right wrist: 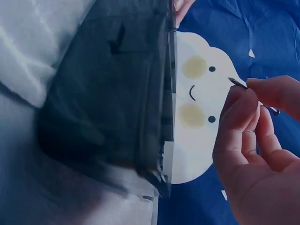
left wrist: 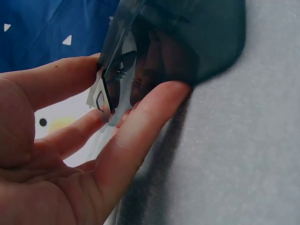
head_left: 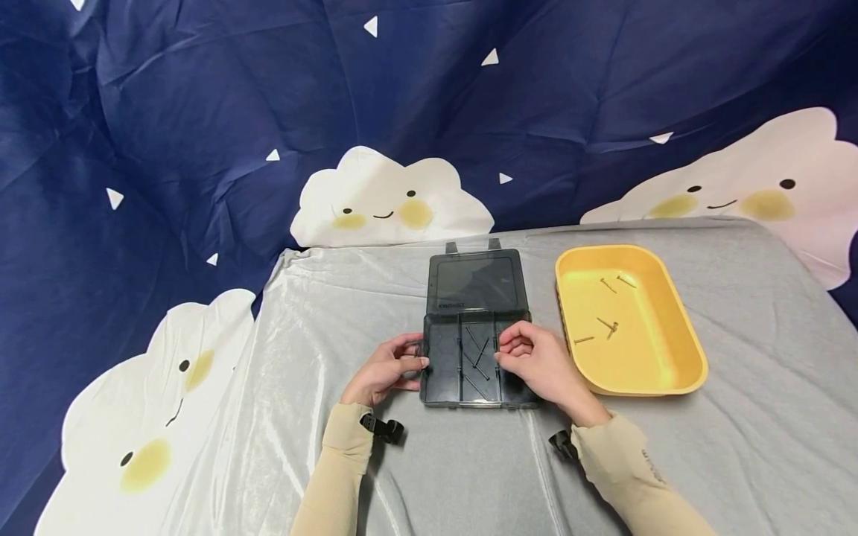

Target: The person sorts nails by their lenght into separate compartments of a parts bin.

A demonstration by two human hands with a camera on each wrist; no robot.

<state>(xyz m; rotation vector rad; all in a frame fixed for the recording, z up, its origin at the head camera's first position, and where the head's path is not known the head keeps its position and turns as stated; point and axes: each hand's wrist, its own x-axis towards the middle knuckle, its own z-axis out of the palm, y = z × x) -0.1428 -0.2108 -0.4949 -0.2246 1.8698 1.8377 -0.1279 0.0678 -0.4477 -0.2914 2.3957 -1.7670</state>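
Taking the box [head_left: 440, 380] as our clock, seen from the head view, it lies on the cloth [head_left: 268, 447] with its lid [head_left: 477, 281] folded back to 12 o'clock. Our left hand [head_left: 385, 366] grips the wall at 9 o'clock, thumb on the near side of the edge, the other fingers spread round behind. Our right hand [head_left: 539, 361] is at 3 o'clock, its fingertips over the right-hand divider; thumb and forefinger pinch a screw [right wrist: 238, 83] across its middle, pointed end sticking out free. We cannot tell from these views whether that screw touches the divider.

A few more screws [head_left: 477, 365] lie crossed in the middle compartment. The tray [head_left: 643, 383] sits between 2 and 3 o'clock, just beside the box, and holds several brassy-looking screws [head_left: 584, 340].

We judge the pinched screw light, rigid and hard to harm, but thin and smooth enough to roll or swivel between our fingertips; its shank near the head should give the surest hold. The box looks like stiff, light, slick plastic that could slide on the cloth, so we would steady it by its outer wall and keep off the lid, whose hinge looks weaker.
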